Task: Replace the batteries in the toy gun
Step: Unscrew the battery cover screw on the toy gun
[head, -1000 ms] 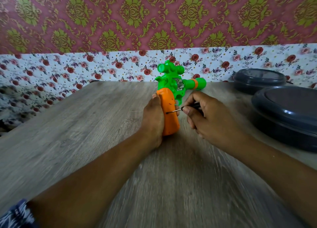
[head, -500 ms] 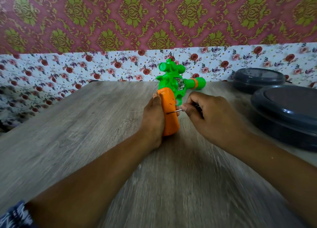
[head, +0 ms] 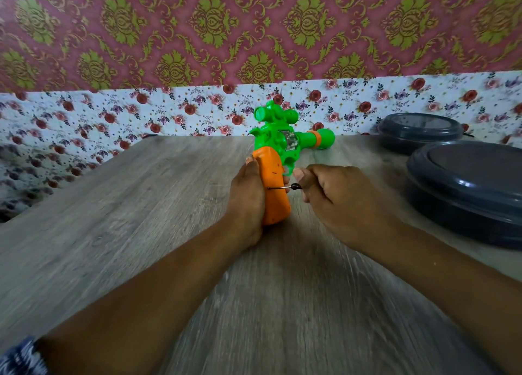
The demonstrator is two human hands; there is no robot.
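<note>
Head view: on wooden table (head: 113,233) we see toy gun (head: 278,160) upright at centre, L hand (head: 247,196) wrapped round its orange grip; R hand (head: 336,196), fingers curled, pinches screwdriver (head: 285,187), tip w/ grip's side.

Two bare forearms reach in from the bottom edge of the head view, each ending in a bare hand: the left hand (head: 247,202) and the right hand (head: 336,196). No rings, bracelets or watch show on either wrist or on the fingers in view. The fingernails that can be seen are short and unpainted. At the lower left corner a dark blue fabric sleeve with a white woven pattern (head: 21,359) covers the left upper arm; its print is blurred.
</note>
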